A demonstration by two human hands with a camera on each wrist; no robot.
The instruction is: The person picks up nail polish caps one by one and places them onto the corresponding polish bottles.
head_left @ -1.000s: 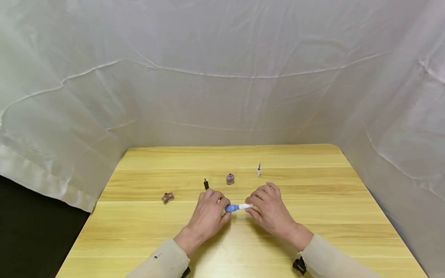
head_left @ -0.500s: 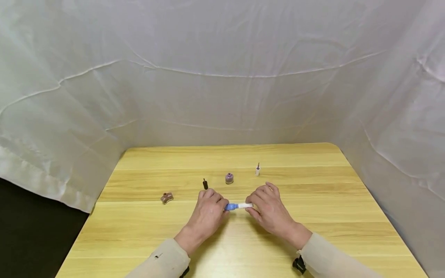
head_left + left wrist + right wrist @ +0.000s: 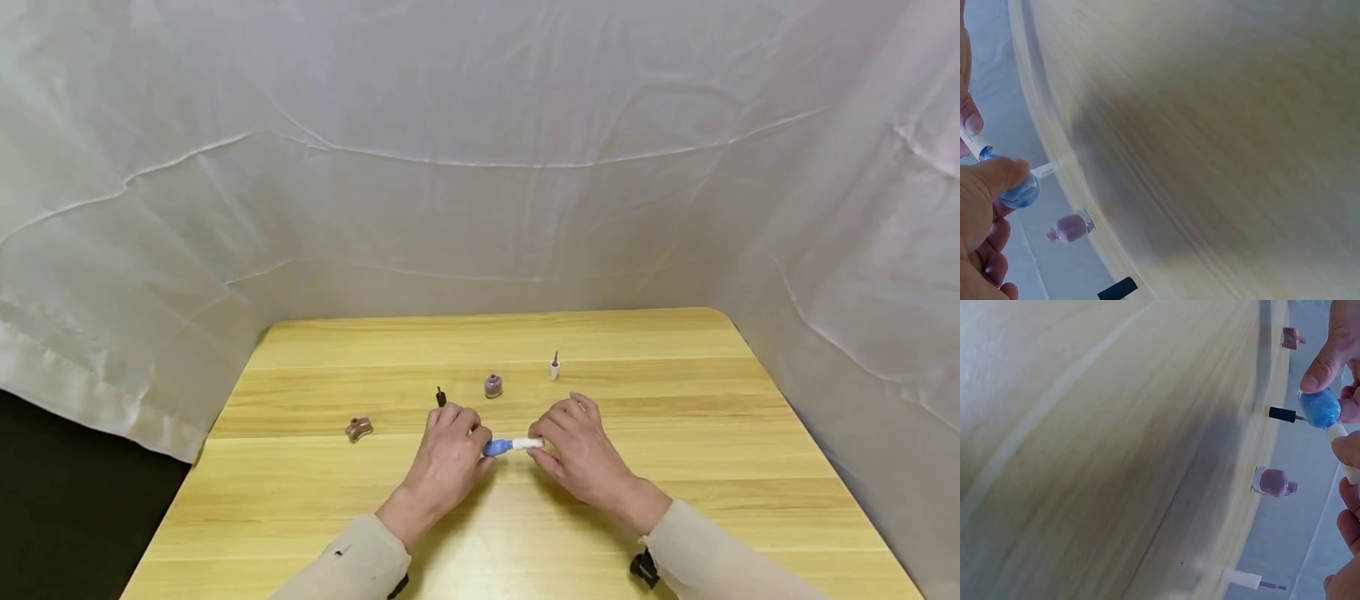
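A blue nail polish bottle [image 3: 497,447] lies sideways between my hands, above the table. My left hand [image 3: 447,454] pinches its body between thumb and fingers. My right hand [image 3: 581,450] pinches the white cap [image 3: 527,444], which meets the bottle's neck in line with it. In the right wrist view the blue bottle [image 3: 1320,407] and the cap [image 3: 1337,432] touch at the neck; any brush inside is hidden. Just beyond my left hand stands a black brush cap [image 3: 441,397], partly covered by the fingers in the head view.
An uncapped purple nail polish bottle [image 3: 492,386] stands beyond the hands. To its right is a white brush cap [image 3: 554,367], brush up. A brown star-shaped bottle [image 3: 358,429] sits to the left. The wooden table [image 3: 300,517] is bordered by pale hanging cloth [image 3: 480,225].
Both hands keep their grip on the blue bottle and white cap, almost in place. The head view has shifted very slightly; the things on the table stay put.
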